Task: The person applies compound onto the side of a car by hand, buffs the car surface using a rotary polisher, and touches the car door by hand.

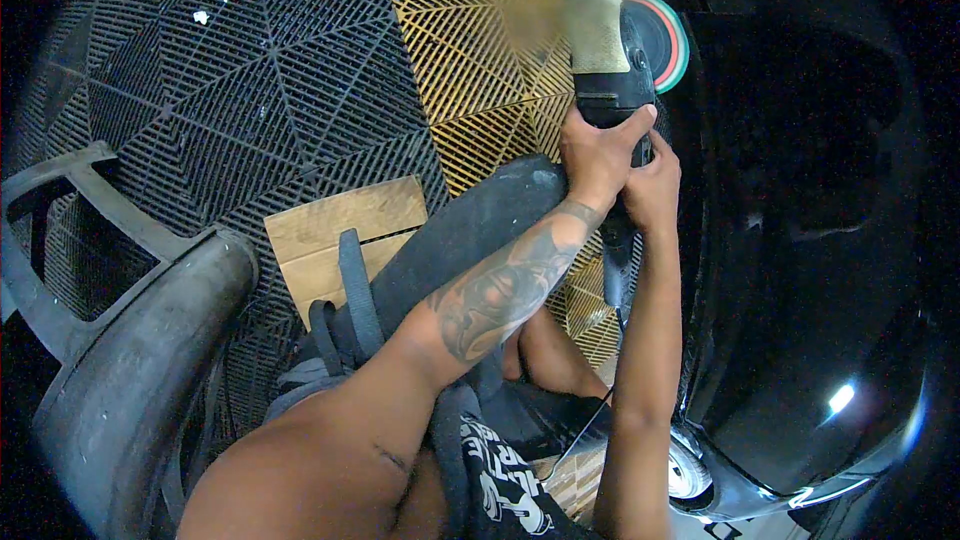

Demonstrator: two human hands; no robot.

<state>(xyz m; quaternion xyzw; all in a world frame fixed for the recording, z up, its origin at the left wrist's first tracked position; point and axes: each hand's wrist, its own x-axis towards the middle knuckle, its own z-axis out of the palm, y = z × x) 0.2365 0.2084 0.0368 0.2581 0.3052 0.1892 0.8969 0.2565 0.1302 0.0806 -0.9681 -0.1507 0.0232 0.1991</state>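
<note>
My left hand (597,155), on the tattooed arm, is closed round the black body of a car polisher (612,90). Beside it, my right hand (655,187) wraps the polisher's grip from the other side; some fingers of both hands are hidden. A worn tan cover (600,35) sits over the machine's head. Its round polishing pad (655,43), with orange and green rings, faces the side of a glossy black car (800,190). The pad's edge lies right by the car panel; whether it touches I cannot tell.
Black and yellow grated floor tiles (280,70) spread on the left. A grey plastic chair (150,340) stands at lower left. Flattened cardboard (345,225) lies near my leg. A thin cord (590,420) runs below the polisher. A car wheel (687,470) shows low on the right.
</note>
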